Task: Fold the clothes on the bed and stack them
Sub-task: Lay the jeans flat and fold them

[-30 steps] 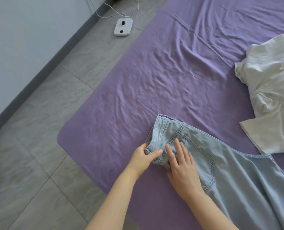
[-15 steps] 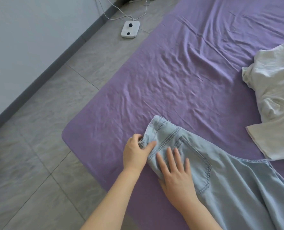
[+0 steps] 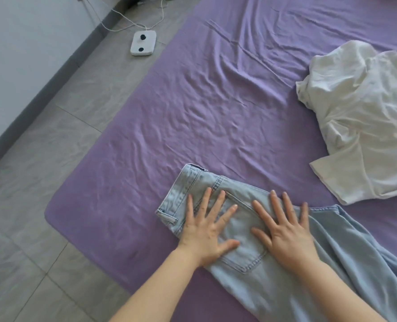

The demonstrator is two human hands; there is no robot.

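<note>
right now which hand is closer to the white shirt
Right. The right hand lies flat on the jeans just below-left of the white shirt; the left hand presses near the waistband, farther left.

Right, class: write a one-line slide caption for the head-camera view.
Both hands, left and right, press flat on light blue jeans on a purple bed; a white shirt lies unfolded nearby.
</note>
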